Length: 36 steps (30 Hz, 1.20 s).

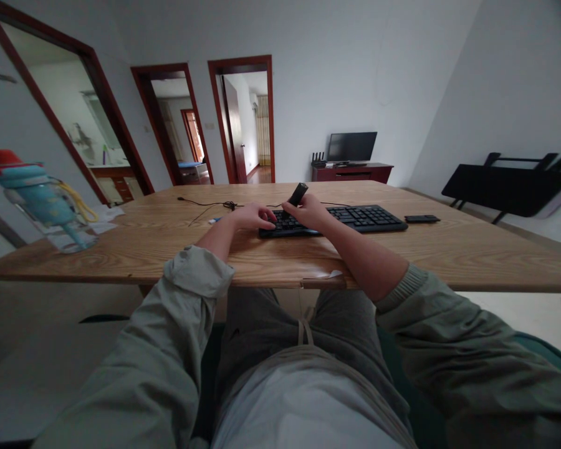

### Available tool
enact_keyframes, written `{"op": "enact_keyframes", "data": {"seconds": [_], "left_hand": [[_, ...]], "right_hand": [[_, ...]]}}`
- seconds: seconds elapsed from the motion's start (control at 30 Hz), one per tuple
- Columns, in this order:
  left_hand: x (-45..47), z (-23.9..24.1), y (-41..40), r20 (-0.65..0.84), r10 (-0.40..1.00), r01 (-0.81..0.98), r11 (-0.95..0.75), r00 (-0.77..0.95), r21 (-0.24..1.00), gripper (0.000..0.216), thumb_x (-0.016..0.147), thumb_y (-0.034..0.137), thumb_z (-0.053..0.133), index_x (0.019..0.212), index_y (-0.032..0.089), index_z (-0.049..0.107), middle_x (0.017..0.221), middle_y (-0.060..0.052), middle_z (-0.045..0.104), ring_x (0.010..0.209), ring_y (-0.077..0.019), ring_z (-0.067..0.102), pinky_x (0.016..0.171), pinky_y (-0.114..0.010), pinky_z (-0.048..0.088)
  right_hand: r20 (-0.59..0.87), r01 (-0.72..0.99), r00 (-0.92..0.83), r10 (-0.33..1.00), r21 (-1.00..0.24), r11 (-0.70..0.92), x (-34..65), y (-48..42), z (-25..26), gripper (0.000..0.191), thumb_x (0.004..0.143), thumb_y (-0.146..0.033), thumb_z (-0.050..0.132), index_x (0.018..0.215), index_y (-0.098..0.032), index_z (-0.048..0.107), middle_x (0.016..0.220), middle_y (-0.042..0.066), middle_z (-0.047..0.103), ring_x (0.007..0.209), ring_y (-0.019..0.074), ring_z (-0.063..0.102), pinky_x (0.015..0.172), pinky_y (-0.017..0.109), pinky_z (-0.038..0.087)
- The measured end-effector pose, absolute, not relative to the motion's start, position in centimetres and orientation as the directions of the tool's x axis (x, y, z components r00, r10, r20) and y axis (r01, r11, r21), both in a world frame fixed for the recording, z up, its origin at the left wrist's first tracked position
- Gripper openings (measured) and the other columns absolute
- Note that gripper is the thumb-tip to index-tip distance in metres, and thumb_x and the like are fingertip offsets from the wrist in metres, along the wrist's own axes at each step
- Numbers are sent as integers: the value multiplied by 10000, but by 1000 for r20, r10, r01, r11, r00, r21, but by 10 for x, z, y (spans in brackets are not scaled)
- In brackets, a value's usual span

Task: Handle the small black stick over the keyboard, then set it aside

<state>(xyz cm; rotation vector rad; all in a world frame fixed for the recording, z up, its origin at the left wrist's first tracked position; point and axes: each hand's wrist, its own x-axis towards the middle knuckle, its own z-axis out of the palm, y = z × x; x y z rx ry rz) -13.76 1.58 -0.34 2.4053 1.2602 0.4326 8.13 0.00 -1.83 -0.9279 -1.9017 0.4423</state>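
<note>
A black keyboard (362,217) lies on the wooden table in front of me. My left hand (252,217) rests at its left end, thumb and fingers apart and touching the keys and edge. Above the left part of the keys, my right hand (311,212) is closed round a black stubby handle (299,194). Its thick upper end sticks up, tilted to the right; the lower end is close to the keys and mostly hidden, so its exact kind is unclear. A thin black cable (206,203) lies behind the keyboard, with a knot in it.
On the left of the table (467,249) stands a blue bottle (44,196) with a red lid, beside crumpled clear plastic (105,218). A flat black object (422,219) lies right of the keyboard. The table's front edge has a torn strip (325,282). Behind stands a monitor (352,147).
</note>
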Motion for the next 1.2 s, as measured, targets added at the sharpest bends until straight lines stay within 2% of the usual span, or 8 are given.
{"op": "enact_keyframes", "data": {"seconds": [0.3, 0.43, 0.63, 0.93, 1.1, 1.2], "left_hand": [[-138, -5, 17, 85, 813, 675, -532, 576, 512, 409, 663, 382, 743, 1012, 171, 711, 919, -44, 719, 740, -144, 614, 694, -262, 490], [-138, -7, 20, 89, 806, 670, -542, 585, 507, 421, 663, 417, 757, 1004, 174, 713, 894, -40, 718, 745, -146, 614, 695, -265, 480], [-139, -9, 23, 70, 821, 690, -519, 566, 504, 444, 674, 432, 750, 1031, 171, 708, 878, -32, 704, 746, -145, 601, 701, -269, 467], [-138, -10, 21, 80, 821, 684, -520, 565, 511, 447, 671, 440, 758, 1023, 168, 712, 870, -32, 706, 741, -147, 597, 689, -267, 457], [-138, -11, 23, 74, 821, 676, -514, 566, 528, 418, 678, 443, 757, 993, 171, 714, 836, -25, 701, 709, -137, 586, 671, -263, 457], [-138, -11, 22, 77, 825, 679, -511, 561, 527, 418, 681, 446, 754, 994, 173, 713, 844, -24, 699, 709, -136, 585, 672, -263, 459]], "right_hand": [[571, 410, -295, 766, -649, 641, 83, -9, -12, 201, 713, -331, 662, 633, -163, 587, 555, -3, 536, 571, 119, 451, 532, 250, 301], [519, 481, -256, 816, -664, 573, 85, -5, -10, 280, 744, -390, 635, 601, -164, 553, 529, -2, 517, 532, 112, 438, 510, 256, 291], [409, 597, -210, 888, -665, 448, 89, 6, -13, 372, 802, -481, 575, 654, -142, 606, 610, 29, 614, 556, 122, 513, 539, 246, 344], [372, 613, -227, 900, -664, 429, 88, 4, -13, 346, 845, -450, 574, 730, -132, 648, 684, 45, 676, 557, 119, 548, 533, 232, 373], [326, 601, -203, 923, -703, 380, 88, 8, -14, 379, 865, -485, 569, 867, -125, 687, 733, 56, 704, 485, 104, 509, 484, 229, 375], [299, 618, -177, 938, -708, 342, 87, 7, -14, 414, 877, -510, 553, 843, -120, 688, 741, 68, 707, 462, 102, 495, 467, 231, 374]]}}
